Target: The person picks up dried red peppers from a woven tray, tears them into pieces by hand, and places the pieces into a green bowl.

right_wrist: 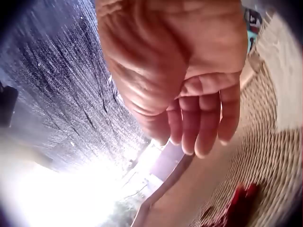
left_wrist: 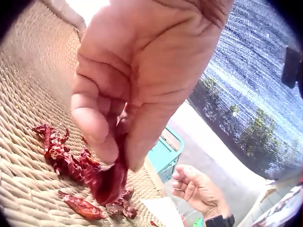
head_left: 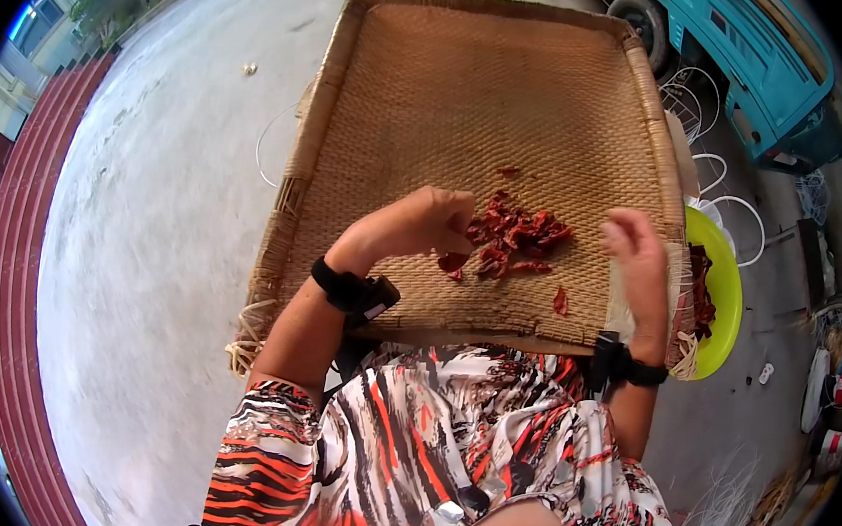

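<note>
My left hand (head_left: pixel 423 221) is over the woven tray, just left of a small pile of dried red chili peppers (head_left: pixel 514 233). Its thumb and fingers pinch one dried red chili pepper (left_wrist: pixel 110 184), which hangs below the fingertips in the left wrist view. My right hand (head_left: pixel 638 267) hovers near the tray's right edge, its fingers loosely bent and nothing in them; the right wrist view shows the bare palm (right_wrist: pixel 175 71). A single chili piece (head_left: pixel 561 301) lies apart from the pile, nearer the body.
The large woven tray (head_left: pixel 476 88) has a raised rim and spans the space before me. Beyond its right edge stands a yellow-green basin (head_left: pixel 729 290) holding more dried red chilies (head_left: pixel 701 293). A teal vehicle (head_left: pixel 758 72) is parked at the upper right.
</note>
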`<state>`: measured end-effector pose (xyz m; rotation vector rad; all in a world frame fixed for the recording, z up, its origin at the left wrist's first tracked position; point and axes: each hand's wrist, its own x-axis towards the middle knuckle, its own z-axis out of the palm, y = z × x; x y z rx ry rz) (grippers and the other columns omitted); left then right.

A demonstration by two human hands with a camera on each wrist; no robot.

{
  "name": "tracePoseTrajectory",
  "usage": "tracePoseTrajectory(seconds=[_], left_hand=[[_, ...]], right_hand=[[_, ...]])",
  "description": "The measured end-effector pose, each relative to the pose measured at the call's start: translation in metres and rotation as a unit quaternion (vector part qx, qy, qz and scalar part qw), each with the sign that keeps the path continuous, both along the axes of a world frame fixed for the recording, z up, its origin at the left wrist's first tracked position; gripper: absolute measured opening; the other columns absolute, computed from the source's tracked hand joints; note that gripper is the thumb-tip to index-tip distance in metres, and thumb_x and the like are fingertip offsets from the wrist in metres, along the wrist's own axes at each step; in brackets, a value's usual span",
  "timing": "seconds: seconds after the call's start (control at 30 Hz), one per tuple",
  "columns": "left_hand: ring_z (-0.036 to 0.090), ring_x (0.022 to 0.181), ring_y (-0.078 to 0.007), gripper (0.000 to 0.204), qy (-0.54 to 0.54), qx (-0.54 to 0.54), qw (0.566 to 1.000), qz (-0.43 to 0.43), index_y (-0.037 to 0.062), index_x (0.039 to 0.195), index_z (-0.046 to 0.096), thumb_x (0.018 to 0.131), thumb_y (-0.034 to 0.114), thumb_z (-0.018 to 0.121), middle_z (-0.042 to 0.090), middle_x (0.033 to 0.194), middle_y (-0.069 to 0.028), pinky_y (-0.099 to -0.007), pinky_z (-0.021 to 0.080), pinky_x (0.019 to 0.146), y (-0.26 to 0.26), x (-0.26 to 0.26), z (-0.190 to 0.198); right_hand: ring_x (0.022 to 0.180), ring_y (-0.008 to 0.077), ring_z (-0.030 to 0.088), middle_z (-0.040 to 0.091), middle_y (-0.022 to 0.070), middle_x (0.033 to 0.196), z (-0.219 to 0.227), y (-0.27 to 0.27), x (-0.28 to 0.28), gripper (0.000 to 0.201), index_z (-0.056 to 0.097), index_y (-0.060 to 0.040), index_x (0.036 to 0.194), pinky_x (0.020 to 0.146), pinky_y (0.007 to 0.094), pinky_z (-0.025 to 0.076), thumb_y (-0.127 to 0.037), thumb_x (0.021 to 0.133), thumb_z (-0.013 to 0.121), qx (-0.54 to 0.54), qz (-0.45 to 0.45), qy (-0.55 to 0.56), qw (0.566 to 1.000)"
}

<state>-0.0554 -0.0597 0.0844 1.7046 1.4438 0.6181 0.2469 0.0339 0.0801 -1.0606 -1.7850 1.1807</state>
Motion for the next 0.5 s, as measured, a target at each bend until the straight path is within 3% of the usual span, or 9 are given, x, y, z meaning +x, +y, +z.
tracePoseTrajectory(seconds=[0.07, 0.1, 0.17, 0.33, 0.43, 0.5], left_hand=[[0.058, 0.063, -0.012, 0.021, -0.003, 0.04, 0.999, 0.02, 0.0024, 0.074, 0.053, 0.08, 0.01, 0.073, 0.06, 0.066, -0.0056, -0.0287, 0.046, 0.055, 0.001, 0.004, 0.007], [0.058, 0.063, -0.0117, 0.022, 0.008, 0.055, 0.998, 0.023, 0.0023, 0.074, 0.054, 0.08, 0.01, 0.073, 0.06, 0.066, -0.0054, -0.0286, 0.046, 0.055, 0.001, 0.005, 0.01], [0.058, 0.063, -0.0112, 0.022, -0.001, 0.066, 0.997, 0.027, 0.002, 0.073, 0.054, 0.082, 0.011, 0.073, 0.059, 0.066, -0.005, -0.0285, 0.046, 0.055, 0.002, 0.005, 0.008], [0.059, 0.067, -0.0103, 0.021, -0.025, 0.083, 0.996, 0.018, 0.0012, 0.075, 0.056, 0.085, 0.012, 0.071, 0.06, 0.069, -0.0045, -0.0282, 0.047, 0.058, 0.004, 0.005, 0.001], [0.06, 0.07, -0.0102, 0.016, -0.089, 0.049, 0.995, 0.015, 0.0011, 0.08, 0.06, 0.085, 0.011, 0.07, 0.061, 0.071, -0.0044, -0.0271, 0.048, 0.061, 0.002, 0.004, 0.007], [0.06, 0.071, -0.0102, 0.013, -0.14, -0.02, 0.99, 0.025, 0.0016, 0.085, 0.062, 0.085, 0.012, 0.07, 0.061, 0.072, -0.0037, -0.0262, 0.049, 0.063, 0.006, 0.004, 0.006]], right_hand=[[0.089, 0.0103, 0.06, 0.062, 0.0016, 0.095, 0.005, -0.015, -0.029, 0.023, 0.06, -0.0029, 0.113, 0.079, 0.025, 0.051, -0.015, 0.093, 0.064, -0.082, 0.091, 0.018, 0.992], [0.09, 0.0107, 0.061, 0.063, 0.0028, 0.097, 0.001, -0.019, -0.039, 0.029, 0.059, -0.0032, 0.117, 0.078, 0.0257, 0.053, -0.017, 0.092, 0.066, -0.065, 0.141, 0.007, 0.988], [0.092, 0.0123, 0.063, 0.066, 0.0089, 0.103, -0.006, -0.025, -0.06, 0.038, 0.054, -0.003, 0.123, 0.079, 0.0274, 0.053, -0.018, 0.091, 0.067, -0.146, 0.207, 0.015, 0.967], [0.088, 0.0141, 0.067, 0.068, 0.0099, 0.096, -0.01, -0.038, -0.094, 0.033, 0.05, -0.0002, 0.121, 0.073, 0.0272, 0.053, -0.012, 0.093, 0.063, -0.141, 0.267, 0.038, 0.953], [0.084, 0.0142, 0.068, 0.069, 0.0082, 0.094, -0.003, -0.037, -0.092, 0.022, 0.053, -0.0008, 0.113, 0.069, 0.0269, 0.053, -0.007, 0.094, 0.06, -0.196, 0.27, 0.074, 0.94], [0.085, 0.0137, 0.068, 0.069, 0.0082, 0.095, 0.006, -0.037, -0.084, 0.017, 0.056, -0.001, 0.109, 0.069, 0.0271, 0.054, -0.004, 0.093, 0.059, -0.189, 0.248, 0.038, 0.95]])
